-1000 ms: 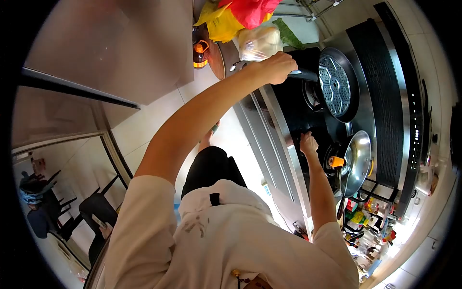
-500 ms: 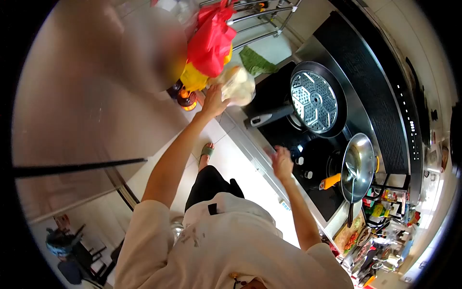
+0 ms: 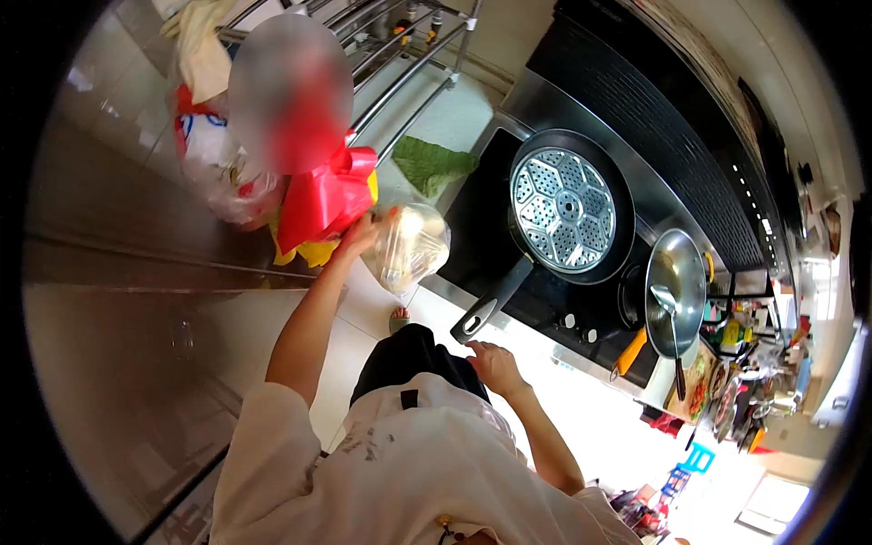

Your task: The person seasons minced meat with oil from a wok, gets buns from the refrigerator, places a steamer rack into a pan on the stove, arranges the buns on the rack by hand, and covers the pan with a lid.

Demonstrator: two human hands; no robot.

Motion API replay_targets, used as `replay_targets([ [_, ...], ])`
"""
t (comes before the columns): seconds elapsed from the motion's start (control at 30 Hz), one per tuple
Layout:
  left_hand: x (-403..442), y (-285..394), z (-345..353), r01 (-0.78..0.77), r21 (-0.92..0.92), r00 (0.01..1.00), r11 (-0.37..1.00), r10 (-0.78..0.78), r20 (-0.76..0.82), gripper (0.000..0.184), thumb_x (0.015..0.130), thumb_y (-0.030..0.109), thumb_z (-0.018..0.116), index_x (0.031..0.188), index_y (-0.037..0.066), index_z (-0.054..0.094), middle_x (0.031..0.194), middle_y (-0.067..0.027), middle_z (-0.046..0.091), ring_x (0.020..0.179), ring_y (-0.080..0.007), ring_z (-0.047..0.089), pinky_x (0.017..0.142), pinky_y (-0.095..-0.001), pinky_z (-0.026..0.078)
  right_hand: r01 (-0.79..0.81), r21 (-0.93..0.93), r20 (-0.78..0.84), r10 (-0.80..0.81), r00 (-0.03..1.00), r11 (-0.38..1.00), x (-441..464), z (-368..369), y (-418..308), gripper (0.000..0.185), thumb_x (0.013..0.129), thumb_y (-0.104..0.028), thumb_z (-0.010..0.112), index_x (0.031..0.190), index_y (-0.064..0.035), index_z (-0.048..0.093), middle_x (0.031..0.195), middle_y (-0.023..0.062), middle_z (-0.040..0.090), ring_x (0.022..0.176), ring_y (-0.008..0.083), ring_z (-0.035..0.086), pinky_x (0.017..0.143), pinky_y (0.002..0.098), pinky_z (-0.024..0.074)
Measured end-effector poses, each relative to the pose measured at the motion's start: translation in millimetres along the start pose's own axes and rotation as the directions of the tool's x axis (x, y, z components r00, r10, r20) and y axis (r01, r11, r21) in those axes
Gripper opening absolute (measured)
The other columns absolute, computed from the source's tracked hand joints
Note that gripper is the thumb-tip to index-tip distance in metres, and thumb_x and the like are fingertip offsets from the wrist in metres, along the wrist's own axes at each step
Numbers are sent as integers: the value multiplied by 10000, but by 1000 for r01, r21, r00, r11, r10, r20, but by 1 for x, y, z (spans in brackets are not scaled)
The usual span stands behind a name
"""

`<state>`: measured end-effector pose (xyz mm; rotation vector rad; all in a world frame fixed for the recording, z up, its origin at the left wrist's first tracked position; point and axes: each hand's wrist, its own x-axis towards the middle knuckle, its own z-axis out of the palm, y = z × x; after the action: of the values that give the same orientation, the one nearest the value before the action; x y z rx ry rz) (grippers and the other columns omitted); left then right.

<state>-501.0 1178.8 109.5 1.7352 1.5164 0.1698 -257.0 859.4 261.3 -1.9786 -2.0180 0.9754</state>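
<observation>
My left hand [image 3: 360, 238] is closed on the edge of a clear plastic bag [image 3: 409, 250], whose pale, roundish contents I cannot make out. A red plastic bag [image 3: 320, 202] with yellow plastic beneath it is right beside that hand. Just below the end of the pan's handle is my right hand [image 3: 496, 367], with nothing in it and its fingers loosely apart. The black frying pan [image 3: 620, 259] sits on the stove, holding a round perforated metal steamer rack [image 3: 565, 209].
A steel wok [image 3: 683, 289] with a spatula [image 3: 670, 313] stands on the stove's far right. A green cloth [image 3: 431, 165] lies left of the black cooktop [image 3: 481, 222], near a metal rack [image 3: 409, 86]. More bags [image 3: 213, 168] are at upper left.
My view has turned, shifting the stove within it. The clear bag and my left hand now appear lower and farther left. My right hand has drawn back from the stove front toward my body.
</observation>
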Motion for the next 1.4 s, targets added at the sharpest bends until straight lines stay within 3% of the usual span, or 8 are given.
replay_targets([
  [0.17, -40, -3, -11, -106, -5, 985, 994, 105, -136, 361, 897, 332, 528, 968, -15, 598, 863, -219, 643, 860, -393, 611, 778, -451, 447, -111, 97, -84, 119, 989, 989, -23, -16, -7, 192, 825, -109, 607, 1011, -61, 601, 884, 146, 650, 803, 342, 620, 695, 402, 500],
  [0.27, -63, 11, -14, -113, -220, 974, 969, 64, -218, 333, 901, 314, 541, 915, -14, 592, 863, -163, 649, 811, -282, 628, 734, -388, 464, -53, 137, -214, 82, 973, 989, -26, -48, -26, 155, 827, -50, 598, 981, -36, 618, 842, 162, 646, 751, 340, 620, 654, 388, 496],
  [0.47, -100, 80, -17, -262, -809, 965, 527, 159, -209, 162, 897, 170, 584, 902, 8, 583, 849, -30, 622, 786, -93, 579, 694, -240, 458, 179, 313, -447, -22, 894, 933, 6, -114, -70, 169, 812, 39, 575, 972, -6, 606, 797, 167, 613, 651, 330, 594, 565, 356, 475],
  [0.57, -110, 120, -32, -426, -653, 890, 626, 421, -176, 91, 878, 64, 592, 951, 16, 565, 919, -31, 602, 845, -109, 567, 766, -236, 457, 337, 259, -463, -190, 866, 905, 56, -130, -74, 205, 807, 59, 575, 1004, 7, 597, 848, 148, 583, 682, 276, 596, 583, 320, 481],
  [0.8, -114, 143, -23, -542, -493, 815, 681, 568, -111, 113, 863, 51, 577, 923, -42, 555, 828, -115, 624, 824, -179, 627, 732, -302, 492, 297, 218, -389, -196, 900, 930, 158, -105, -58, 228, 748, 31, 627, 975, 28, 605, 826, 144, 621, 689, 273, 632, 604, 326, 508],
  [0.93, -118, 140, -29, -532, -507, 827, 678, 544, -141, 200, 764, -14, 629, 949, -12, 554, 913, -133, 602, 898, -250, 621, 782, -334, 489, 278, 182, -384, -192, 903, 943, 178, -89, -36, 80, 757, 13, 617, 832, 40, 613, 678, 157, 627, 621, 287, 638, 577, 334, 503],
  [1.03, -122, 135, -30, -648, -175, 753, 741, 588, -297, 285, 702, -7, 674, 960, 17, 556, 993, -132, 560, 953, -295, 570, 835, -365, 460, 183, 355, -328, -61, 943, 917, 178, -95, -37, 52, 761, 0, 604, 804, 28, 600, 724, 202, 622, 676, 343, 639, 583, 355, 494],
  [1.4, -116, 150, 9, -599, -38, 681, 799, 484, -550, 239, 656, 61, 731, 861, 40, 609, 994, -110, 525, 1006, -306, 494, 866, -410, 383, 193, 395, -254, -95, 963, 898, 174, -98, -33, 40, 834, 19, 577, 831, 58, 568, 717, 137, 642, 695, 177, 678, 591, 257, 521],
])
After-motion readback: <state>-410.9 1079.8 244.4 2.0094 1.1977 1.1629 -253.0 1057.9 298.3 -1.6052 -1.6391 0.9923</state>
